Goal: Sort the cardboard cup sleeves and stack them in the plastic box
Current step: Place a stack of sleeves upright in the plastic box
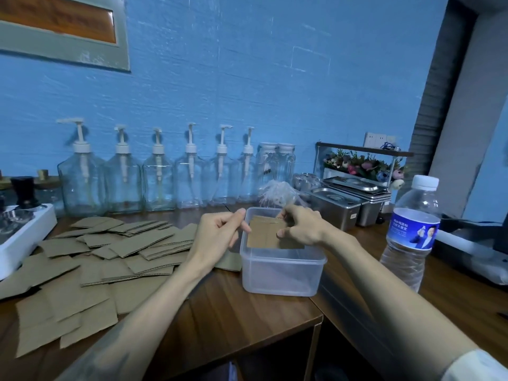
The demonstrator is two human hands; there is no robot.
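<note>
A clear plastic box (280,273) stands on the wooden table near its right edge. A brown cardboard cup sleeve (265,233) sits tilted inside it, upper edge leaning toward the far wall. My right hand (301,226) pinches the sleeve's right side from above. My left hand (220,232) is at the box's left rim, its fingers curled and its thumb touching the sleeve's left edge. Several loose flat sleeves (90,259) lie spread over the table to the left.
Several pump bottles (82,174) line the blue wall. A water bottle (409,237) stands right of the box. Steel pans (341,204) and a crumpled plastic bag (275,193) sit behind it. A white tray (24,232) is at the far left.
</note>
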